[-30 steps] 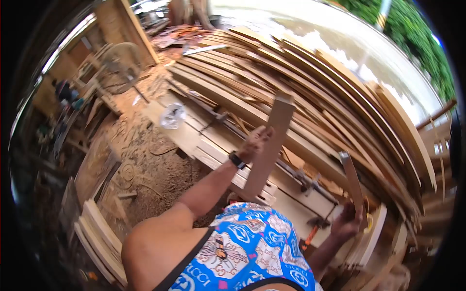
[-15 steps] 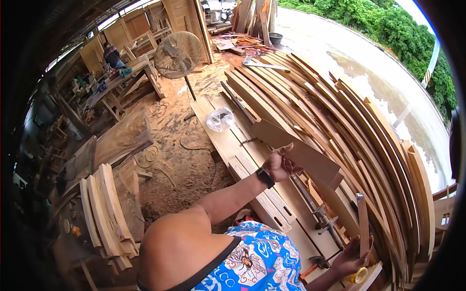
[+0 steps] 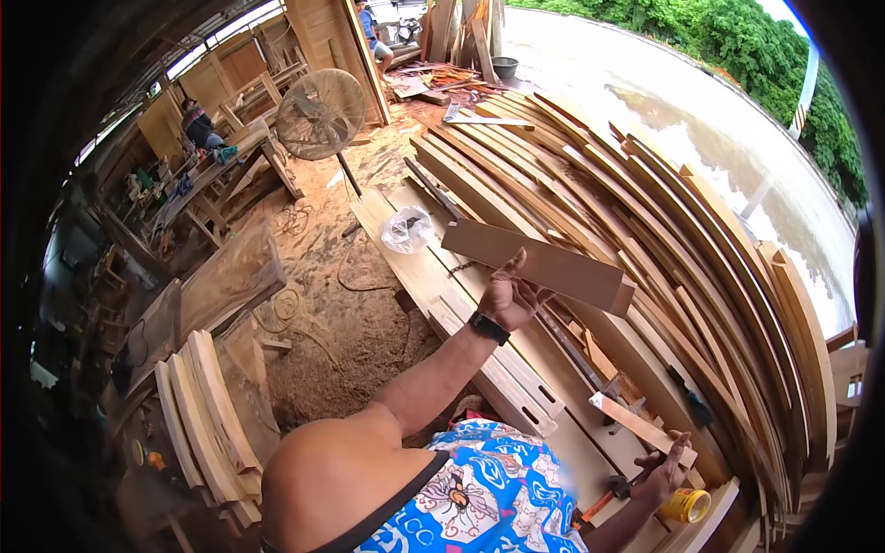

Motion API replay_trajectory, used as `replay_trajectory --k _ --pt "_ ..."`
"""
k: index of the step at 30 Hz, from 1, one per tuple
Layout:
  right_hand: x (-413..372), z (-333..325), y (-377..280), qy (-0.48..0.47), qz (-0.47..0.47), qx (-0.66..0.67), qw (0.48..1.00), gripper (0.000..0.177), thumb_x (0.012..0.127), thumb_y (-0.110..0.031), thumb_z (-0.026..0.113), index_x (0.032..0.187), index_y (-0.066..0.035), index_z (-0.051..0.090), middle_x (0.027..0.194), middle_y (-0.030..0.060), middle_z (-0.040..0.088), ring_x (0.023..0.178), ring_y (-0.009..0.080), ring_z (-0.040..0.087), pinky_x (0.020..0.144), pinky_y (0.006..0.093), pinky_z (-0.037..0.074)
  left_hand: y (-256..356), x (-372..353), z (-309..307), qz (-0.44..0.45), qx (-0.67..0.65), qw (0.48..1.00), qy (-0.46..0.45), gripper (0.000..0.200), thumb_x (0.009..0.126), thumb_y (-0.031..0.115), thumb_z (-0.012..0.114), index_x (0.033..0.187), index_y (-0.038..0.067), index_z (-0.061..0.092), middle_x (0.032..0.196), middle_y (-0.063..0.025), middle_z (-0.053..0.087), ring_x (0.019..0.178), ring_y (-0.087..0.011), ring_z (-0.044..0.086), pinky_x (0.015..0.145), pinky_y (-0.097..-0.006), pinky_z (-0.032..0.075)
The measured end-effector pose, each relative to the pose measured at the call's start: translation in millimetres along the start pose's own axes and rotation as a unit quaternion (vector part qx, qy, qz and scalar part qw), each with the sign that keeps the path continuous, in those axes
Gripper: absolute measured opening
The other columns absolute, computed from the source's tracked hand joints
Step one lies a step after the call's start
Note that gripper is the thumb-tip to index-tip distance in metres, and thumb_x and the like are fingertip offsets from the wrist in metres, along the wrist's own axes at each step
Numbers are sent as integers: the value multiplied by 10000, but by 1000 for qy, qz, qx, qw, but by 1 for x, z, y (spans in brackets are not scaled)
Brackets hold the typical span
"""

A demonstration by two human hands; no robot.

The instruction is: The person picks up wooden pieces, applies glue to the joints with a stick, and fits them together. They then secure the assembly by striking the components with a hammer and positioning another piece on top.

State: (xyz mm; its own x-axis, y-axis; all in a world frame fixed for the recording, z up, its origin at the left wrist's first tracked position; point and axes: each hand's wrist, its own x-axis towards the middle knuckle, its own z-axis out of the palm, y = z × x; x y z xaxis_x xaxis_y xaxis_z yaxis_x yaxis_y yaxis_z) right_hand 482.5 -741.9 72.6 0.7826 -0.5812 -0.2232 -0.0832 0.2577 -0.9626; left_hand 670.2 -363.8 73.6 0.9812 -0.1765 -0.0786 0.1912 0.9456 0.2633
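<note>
While the left hand (image 3: 510, 302) clamps its fingers on a flat brown wooden board (image 3: 573, 278) sloping down rightward mid-frame, the right hand (image 3: 666, 476) grips a narrow light-brown strip (image 3: 636, 425) below, sloping likewise.

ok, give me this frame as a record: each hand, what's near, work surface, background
left hand: holds a wooden board; black watch on that wrist
right hand: holds a narrow strip, pale at its far end
near right hand: yellow container, orange-handled tool
work surface: clear plastic bag, slotted wood pieces
alongside: stack of long boards
background: standing fan; one person beyond it
unclear: what the container holds
</note>
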Motion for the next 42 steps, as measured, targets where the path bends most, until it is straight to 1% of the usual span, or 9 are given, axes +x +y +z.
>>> replay_trajectory --k 6,14,19,23,25,27,30,37,42 --pt "-10 -10 -7 -151 -68 172 971 329 1041 -259 617 1275 -49 519 1012 82 641 589 154 641 499 298 577 5 12 -15 9 -4 1000 -4 365 969 377 683 1216 108 685 1251 -114 717 1176 -290 672 1045 -535 529" --pt "-31 17 -26 -231 -126 187 946 461 966 -270 729 1246 5 488 808 158 659 635 205 662 514 340 577 0 15 -20 34 5 999 -1 384 975 383 677 1237 102 670 1269 -132 704 1187 -298 667 1041 -533 536" --pt "-27 10 -36 -376 -159 148 901 1046 691 -565 902 1409 19 416 1339 246 555 1112 343 688 906 415 609 0 17 -20 43 18 999 22 409 947 378 713 1228 85 662 1196 -121 722 1098 -282 694 958 -517 591" --pt "-23 14 -39 -363 -189 126 904 928 757 -714 741 1261 49 583 1243 253 628 1047 355 685 919 463 575 0 20 -19 35 -14 997 71 410 898 390 766 1148 81 666 952 -51 700 808 -213 676 903 -468 624" --pt "-16 11 -32 -248 -209 -7 946 335 917 -192 707 1110 74 637 1024 187 712 916 273 719 883 405 582 9 31 -41 -38 -39 997 50 429 885 390 777 1158 81 656 960 -65 700 800 -233 678 922 -496 615" --pt "-19 26 -30 -190 -199 -57 960 361 897 155 598 1237 38 626 1045 169 728 967 221 721 886 334 584 -7 14 -36 -79 -12 997 20 447 892 368 772 1209 82 638 1121 -130 710 946 -315 707 991 -594 558" --pt "-18 37 -15 -261 -161 -16 952 781 921 144 544 1617 -98 286 1098 133 701 959 187 710 856 328 593 -30 10 -25 -61 18 998 14 482 905 320 763 1291 81 601 1336 -199 651 1185 -421 653 1089 -722 421" --pt "-22 46 20 -203 -208 -176 940 537 993 68 528 1498 -115 531 1019 38 614 760 95 598 676 244 515 -50 7 -29 -15 6 999 28 548 881 168 795 1354 51 544 1353 -179 629 1267 -384 599 1107 -689 444" --pt "-17 51 40 -171 -262 -192 930 515 971 57 578 1447 -139 591 951 92 631 766 176 599 692 313 499 -54 6 -21 -11 5 1000 25 562 876 128 793 1368 41 535 1402 -174 598 1322 -380 554 1134 -691 416"
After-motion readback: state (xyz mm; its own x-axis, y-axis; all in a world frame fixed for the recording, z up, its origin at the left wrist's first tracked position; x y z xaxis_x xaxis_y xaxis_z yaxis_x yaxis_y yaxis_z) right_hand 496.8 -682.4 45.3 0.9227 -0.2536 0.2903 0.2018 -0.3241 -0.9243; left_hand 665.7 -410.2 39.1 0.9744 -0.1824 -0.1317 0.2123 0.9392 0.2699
